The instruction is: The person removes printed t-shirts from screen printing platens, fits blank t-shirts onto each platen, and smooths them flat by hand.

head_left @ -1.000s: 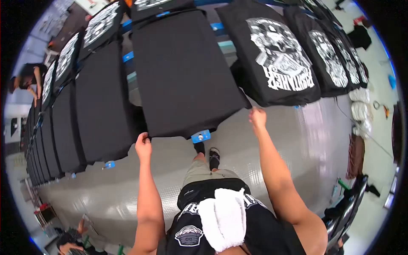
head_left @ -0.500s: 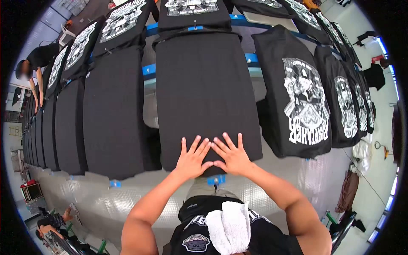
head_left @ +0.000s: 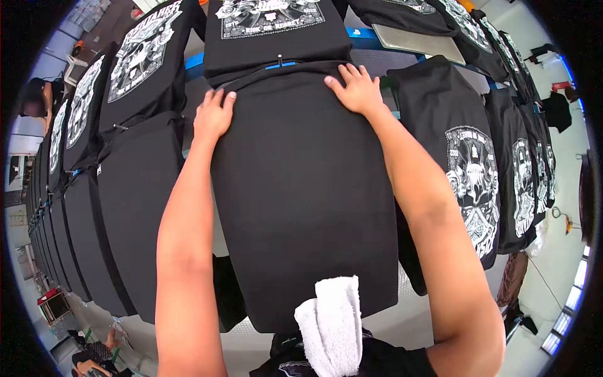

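Note:
A plain black shirt [head_left: 304,201] lies stretched over a board in front of me, its far end close to a small blue clamp [head_left: 280,64]. At the shirt's far left corner, my left hand [head_left: 214,114] rests with its fingers bent over the edge and its thumb apart. My right hand [head_left: 358,89] lies on the far right corner, fingers spread. Neither hand shows anything lifted in it. Beyond them is a black shirt with a white print [head_left: 276,38].
More plain shirts [head_left: 141,182] lie on boards to the left, printed shirts [head_left: 474,169] to the right. A bare board [head_left: 418,44] shows at the upper right. Another person [head_left: 47,103] is at the far left, and a seated person [head_left: 94,358] at the lower left.
Both hands have moved from the shirt's near end to its far corners and drawn apart. My body has leaned forward over the board. Earlier, the hands held the near corners.

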{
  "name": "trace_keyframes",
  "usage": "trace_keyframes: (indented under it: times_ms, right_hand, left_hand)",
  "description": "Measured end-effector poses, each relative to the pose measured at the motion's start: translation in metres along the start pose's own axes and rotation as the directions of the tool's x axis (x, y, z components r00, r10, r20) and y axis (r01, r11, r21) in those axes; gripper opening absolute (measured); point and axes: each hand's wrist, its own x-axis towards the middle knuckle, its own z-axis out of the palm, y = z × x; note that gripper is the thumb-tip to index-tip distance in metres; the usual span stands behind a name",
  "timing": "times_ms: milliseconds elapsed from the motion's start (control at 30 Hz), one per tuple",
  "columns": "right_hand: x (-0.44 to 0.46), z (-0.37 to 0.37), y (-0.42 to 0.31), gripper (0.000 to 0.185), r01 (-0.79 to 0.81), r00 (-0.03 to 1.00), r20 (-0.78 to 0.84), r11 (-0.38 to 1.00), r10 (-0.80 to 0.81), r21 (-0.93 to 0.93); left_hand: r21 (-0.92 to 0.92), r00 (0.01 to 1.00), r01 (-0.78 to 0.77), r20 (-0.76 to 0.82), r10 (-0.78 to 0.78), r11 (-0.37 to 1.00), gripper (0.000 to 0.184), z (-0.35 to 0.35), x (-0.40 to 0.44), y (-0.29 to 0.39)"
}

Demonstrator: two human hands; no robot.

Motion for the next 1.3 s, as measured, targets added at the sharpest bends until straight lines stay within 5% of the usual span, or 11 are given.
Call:
trace_keyframes:
  times_ms: [67,167,333,633,700,733,800,833,1067,1233,1300]
  right_hand:
    - [0.003,0.002,0.004,0.080,-0.066,0.996,0.052,0.997,0.067,-0.026]
    - [-0.034,0.018,0.003,0.082,0.036,0.979,-0.198,0.996,-0.053,-0.087]
    - [-0.229,-0.028,-0.008,0.075,0.276,0.954,-0.117,0.961,-0.278,-0.030]
    - [-0.612,-0.084,0.049,0.088,0.353,0.878,0.279,0.920,-0.389,0.171]
    - [-0.659,-0.092,0.078,0.092,0.173,0.903,0.280,0.873,-0.325,0.455]
    - [-0.664,-0.075,0.100,0.093,-0.219,0.946,0.325,0.697,-0.021,0.683]
    - [-0.686,-0.041,0.138,0.097,-0.621,0.683,0.634,-0.170,0.362,0.765]
    - [-0.669,-0.072,0.157,0.103,-0.649,0.560,0.731,-0.342,0.390,0.680]
    - [-0.639,-0.151,0.203,0.037,-0.381,0.792,0.600,-0.681,0.107,0.625]
    - [-0.745,-0.317,0.352,0.053,0.062,0.813,0.265,-0.531,0.518,0.845]
    - [-0.789,-0.355,0.402,0.054,0.106,0.693,0.186,-0.354,0.696,0.929]
  left_hand:
    - [0.003,0.996,0.089,-0.015,-0.089,0.996,0.064,-0.003,-0.003,0.001]
    - [0.317,0.937,-0.120,-0.278,0.213,0.941,0.063,0.003,-0.045,0.034]
    - [-0.021,0.783,-0.620,0.045,0.621,0.784,0.079,0.014,-0.291,0.162]
    - [0.086,0.730,-0.660,0.307,0.610,0.746,0.076,0.009,-0.539,0.140]
    - [0.124,0.736,-0.660,0.308,0.604,0.741,0.082,0.011,-0.543,0.144]
    - [0.136,0.726,-0.676,0.292,0.623,0.724,0.085,0.011,-0.542,0.145]
    - [0.195,0.712,-0.700,0.271,0.648,0.687,0.090,0.016,-0.547,0.139]
    - [0.218,0.717,-0.696,0.276,0.641,0.684,0.089,0.017,-0.549,0.141]
    - [0.185,0.808,-0.563,0.330,0.489,0.806,0.079,-0.007,-0.556,0.187]
    - [-0.230,0.854,-0.512,-0.244,0.460,0.828,0.051,0.016,-0.478,0.303]
    - [-0.285,0.847,-0.499,-0.358,0.392,0.818,0.045,0.032,-0.431,0.362]
